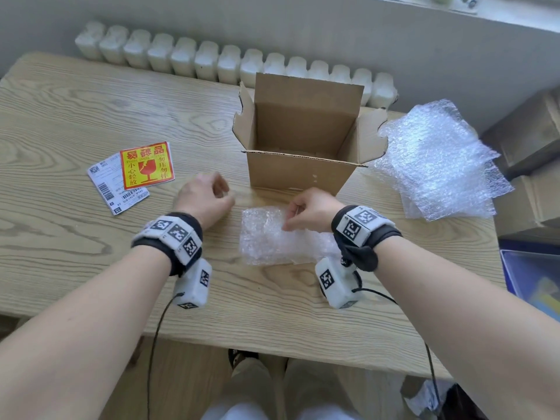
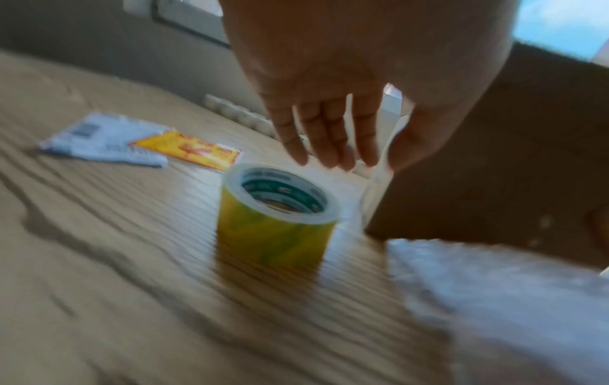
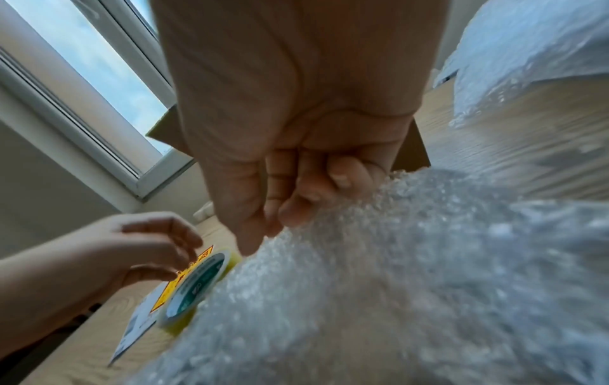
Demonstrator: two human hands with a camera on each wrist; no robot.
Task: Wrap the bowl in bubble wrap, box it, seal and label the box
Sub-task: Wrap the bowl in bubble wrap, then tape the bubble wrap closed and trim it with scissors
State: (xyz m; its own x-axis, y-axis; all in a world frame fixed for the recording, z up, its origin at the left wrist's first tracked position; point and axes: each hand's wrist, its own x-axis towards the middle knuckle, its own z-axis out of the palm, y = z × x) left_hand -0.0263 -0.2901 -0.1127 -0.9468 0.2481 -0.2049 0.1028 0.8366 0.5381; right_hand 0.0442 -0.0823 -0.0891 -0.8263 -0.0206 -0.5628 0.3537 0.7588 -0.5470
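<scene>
The open box (image 1: 300, 140) stands upright at the far side of the table (image 1: 75, 116), and just in front of it lies my bubble-wrapped bundle (image 1: 272, 237), long axis running left to right; I take the bowl to be inside, though I can't see it. My right hand (image 1: 312, 212) pinches the wrap's top edge. My left hand (image 2: 329, 104) hangs over the tape (image 2: 277, 216) just below my fingertips, fingers relaxed and holding nothing, so it is the nearer one to take it.

Counted around the one open cardboard box (image 1: 298, 137): one tape roll (image 2: 277, 216), one red-and-yellow fragile sticker (image 1: 147, 166), one white barcode label (image 1: 110, 186), one wrapped bundle (image 1: 272, 237), several loose bubble-wrap sheets (image 1: 439, 165), two hands.
</scene>
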